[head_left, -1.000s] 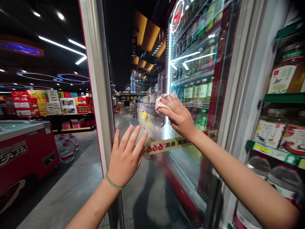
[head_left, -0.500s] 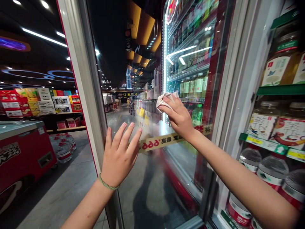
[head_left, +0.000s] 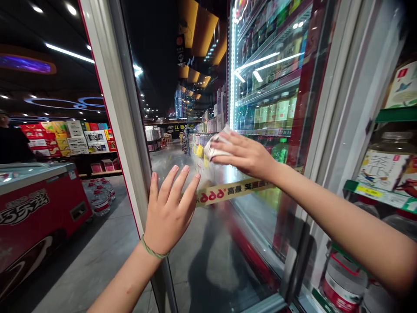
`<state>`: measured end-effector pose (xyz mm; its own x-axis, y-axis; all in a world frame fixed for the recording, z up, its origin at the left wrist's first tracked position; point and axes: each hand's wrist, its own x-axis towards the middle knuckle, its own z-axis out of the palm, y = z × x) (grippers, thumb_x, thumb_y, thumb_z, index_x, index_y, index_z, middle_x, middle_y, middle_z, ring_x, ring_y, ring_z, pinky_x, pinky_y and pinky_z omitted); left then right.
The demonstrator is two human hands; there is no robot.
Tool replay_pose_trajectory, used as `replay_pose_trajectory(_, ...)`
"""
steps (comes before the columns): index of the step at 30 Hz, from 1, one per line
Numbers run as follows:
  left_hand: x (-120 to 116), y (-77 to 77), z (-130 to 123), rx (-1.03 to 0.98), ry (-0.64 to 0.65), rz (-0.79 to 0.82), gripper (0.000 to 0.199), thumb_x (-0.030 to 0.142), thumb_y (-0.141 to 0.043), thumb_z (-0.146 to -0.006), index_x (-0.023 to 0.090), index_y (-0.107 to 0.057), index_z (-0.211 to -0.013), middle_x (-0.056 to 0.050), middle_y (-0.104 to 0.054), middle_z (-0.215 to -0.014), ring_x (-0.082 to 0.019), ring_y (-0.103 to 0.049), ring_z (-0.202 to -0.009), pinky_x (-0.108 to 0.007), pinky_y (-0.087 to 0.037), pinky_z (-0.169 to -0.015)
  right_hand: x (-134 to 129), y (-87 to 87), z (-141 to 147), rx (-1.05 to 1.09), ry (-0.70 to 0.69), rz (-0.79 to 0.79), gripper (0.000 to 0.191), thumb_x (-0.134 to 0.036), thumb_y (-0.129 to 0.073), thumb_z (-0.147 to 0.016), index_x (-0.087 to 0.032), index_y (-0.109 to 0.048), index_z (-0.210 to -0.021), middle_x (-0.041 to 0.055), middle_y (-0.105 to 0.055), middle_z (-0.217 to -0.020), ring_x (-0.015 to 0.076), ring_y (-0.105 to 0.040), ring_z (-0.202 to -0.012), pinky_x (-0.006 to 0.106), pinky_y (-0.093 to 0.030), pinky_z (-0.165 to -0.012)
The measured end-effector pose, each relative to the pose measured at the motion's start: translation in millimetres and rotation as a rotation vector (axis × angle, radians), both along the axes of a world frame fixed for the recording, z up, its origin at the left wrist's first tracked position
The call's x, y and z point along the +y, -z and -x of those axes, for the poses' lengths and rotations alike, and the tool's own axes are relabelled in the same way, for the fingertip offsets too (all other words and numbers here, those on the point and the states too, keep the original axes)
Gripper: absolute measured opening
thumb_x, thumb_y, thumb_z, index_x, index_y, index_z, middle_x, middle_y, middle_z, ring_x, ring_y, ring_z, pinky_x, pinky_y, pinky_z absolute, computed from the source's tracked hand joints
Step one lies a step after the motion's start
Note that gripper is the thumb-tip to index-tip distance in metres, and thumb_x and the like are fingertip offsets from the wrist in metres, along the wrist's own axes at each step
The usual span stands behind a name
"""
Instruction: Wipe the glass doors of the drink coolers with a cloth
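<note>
A glass door [head_left: 208, 243] in a metal frame stands open in front of me, with a hazy patch around its middle. My right hand [head_left: 249, 156] presses a crumpled white cloth or tissue [head_left: 215, 148] against the pane, fingers laid over it. Lower and to the left, my left hand [head_left: 171, 206] rests on the glass by the door's left frame, fingers spread and nothing in them. A thin green band [head_left: 153, 251] circles the left wrist. Across the pane below the right hand runs a yellow printed strip [head_left: 234, 190], its lettering reversed.
Shelves of bottled drinks [head_left: 384, 169] stand close on the right, partly behind my forearm. At left is a red chest freezer [head_left: 42, 217], with shrink-wrapped water bottles [head_left: 99, 198] on the floor beside it. Boxed goods [head_left: 76, 139] and a dark-clothed person [head_left: 13, 141] are beyond.
My right hand has slid left and slightly down across the glass with the cloth. The left hand keeps its place on the pane. The view has shifted a little left, and a person appears at far left.
</note>
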<state>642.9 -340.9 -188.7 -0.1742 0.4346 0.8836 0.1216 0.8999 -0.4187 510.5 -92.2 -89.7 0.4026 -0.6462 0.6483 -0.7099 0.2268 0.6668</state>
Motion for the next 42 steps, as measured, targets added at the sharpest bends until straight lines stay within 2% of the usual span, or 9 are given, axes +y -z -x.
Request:
replay_pose_trajectory(3, -0.2, 0.3, -0.4, 0.001, 0.005, 0.003, 0.056, 0.026, -0.067, -0.095, 0.022, -0.055, -0.149, -0.015, -0.056, -0.153, -0.034, -0.044, -0.15, -0.062, -0.019, -0.129, 2.3, 5.5, 1.2, -0.058, -0.01, 0.123, 0.043, -0.022, -0.049, -0.107, -0.038, -0.058, -0.145, -0.0048, -0.051, -0.159, 0.0192, -0.034, -0.155, 0.05, -0.028, -0.132)
replay_pose_trajectory(7, -0.6, -0.2, -0.7, -0.001, 0.016, 0.0, 0.058, 0.026, -0.067, -0.094, 0.023, -0.053, -0.15, -0.014, -0.056, -0.153, -0.033, -0.042, -0.151, -0.061, -0.019, -0.13, 10.8, 16.6, 4.2, -0.05, 0.002, -0.014, 0.041, -0.022, -0.051, -0.106, -0.038, -0.061, -0.143, -0.0052, -0.057, -0.154, 0.0167, -0.041, -0.151, 0.045, -0.033, -0.131)
replay_pose_trajectory(12, -1.8, -1.6, -1.6, -0.019, 0.022, -0.006, 0.06, 0.025, -0.068, -0.093, 0.025, -0.052, -0.151, -0.015, -0.055, -0.154, -0.033, -0.04, -0.152, -0.061, -0.019, -0.13, 24.7, 22.8, 7.3, -0.164, 0.116, 0.143, 0.036, -0.029, -0.049, -0.107, -0.04, -0.065, -0.137, -0.0071, -0.056, -0.154, 0.0196, -0.037, -0.154, 0.051, -0.028, -0.132)
replay_pose_trajectory(16, -3.3, -2.0, -2.6, -0.051, 0.051, -0.023, 0.065, 0.022, -0.069, -0.091, 0.029, -0.05, -0.153, -0.013, -0.053, -0.156, -0.034, -0.041, -0.152, -0.064, -0.02, -0.129, 34.2, 28.7, 9.2, -0.171, 0.129, -0.017, 0.036, -0.03, -0.051, -0.107, -0.045, -0.065, -0.136, -0.0112, -0.059, -0.151, 0.0171, -0.042, -0.151, 0.048, -0.033, -0.131)
replay_pose_trajectory(21, -2.2, -2.6, -4.7, -0.049, 0.047, -0.028, 0.071, 0.021, -0.071, -0.09, 0.032, -0.046, -0.156, -0.012, -0.051, -0.158, -0.036, -0.042, -0.151, -0.067, -0.022, -0.128, 44.5, 37.3, 13.1, -0.195, 0.138, 0.155, 0.035, -0.031, -0.046, -0.108, -0.041, -0.067, -0.135, -0.0084, -0.058, -0.152, 0.0195, -0.036, -0.154, 0.052, -0.03, -0.132)
replay_pose_trajectory(23, -0.8, -3.4, -6.5, -0.055, 0.039, -0.025, 0.072, 0.021, -0.071, -0.09, 0.032, -0.045, -0.156, -0.012, -0.05, -0.159, -0.036, -0.042, -0.151, -0.067, -0.022, -0.128, 47.3, 41.4, 13.7, -0.241, 0.167, 0.107, 0.034, -0.034, -0.049, -0.107, -0.043, -0.066, -0.135, -0.009, -0.06, -0.15, 0.0201, -0.04, -0.152, 0.053, -0.031, -0.131)
replay_pose_trajectory(36, 3.2, -1.0, -5.5, -0.116, 0.046, -0.122, 0.06, 0.03, -0.064, -0.096, 0.037, -0.047, -0.153, 0.003, -0.038, -0.167, -0.036, -0.036, -0.154, -0.064, -0.014, -0.133, 79.9, 72.8, 32.1, -0.258, 0.194, 0.237, 0.033, -0.043, -0.046, -0.107, -0.039, -0.074, -0.124, -0.0057, -0.068, -0.141, 0.0224, -0.048, -0.148, 0.054, -0.037, -0.128)
replay_pose_trajectory(39, 10.1, 1.4, -2.5, -0.111, 0.044, -0.165, 0.055, 0.035, -0.064, -0.097, 0.04, -0.051, -0.15, 0.006, -0.033, -0.17, -0.039, -0.033, -0.155, -0.066, -0.011, -0.133, 88.4, 81.6, 37.1, -0.22, 0.16, 0.359, 0.034, -0.036, -0.045, -0.107, -0.038, -0.071, -0.13, -0.0036, -0.063, -0.148, 0.0251, -0.042, -0.152, 0.059, -0.034, -0.129)
replay_pose_trajectory(42, 23.5, 4.5, 0.3, -0.1, 0.052, -0.211, 0.056, 0.038, -0.066, -0.095, 0.045, -0.051, -0.149, 0.009, -0.03, -0.17, -0.04, -0.031, -0.155, -0.068, -0.004, -0.132, 97.6, 89.5, 42.1, -0.18, 0.119, 0.29, 0.036, -0.03, -0.049, -0.106, -0.042, -0.067, -0.134, -0.0054, -0.061, -0.15, 0.0238, -0.043, -0.152, 0.058, -0.036, -0.128)
